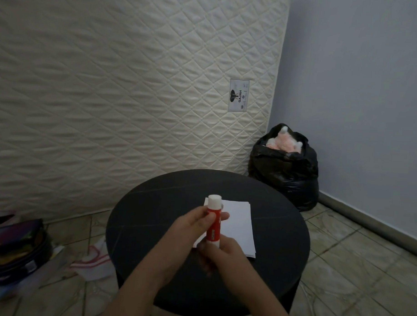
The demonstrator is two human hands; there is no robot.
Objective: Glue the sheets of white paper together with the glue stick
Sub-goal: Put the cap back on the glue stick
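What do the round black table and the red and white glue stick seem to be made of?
The round black table looks like painted wood or laminate, matte: it gives only a dull sheen, with faint pale lines across its top. I cannot tell which. The red and white glue stick, held upright by the left hand and the right hand, looks like smooth plastic.

Quilted cream mattress (134, 84) propped upright (label sideways) against pale blue wall (358, 92); tiled floor (352, 269), round black table (271, 231).
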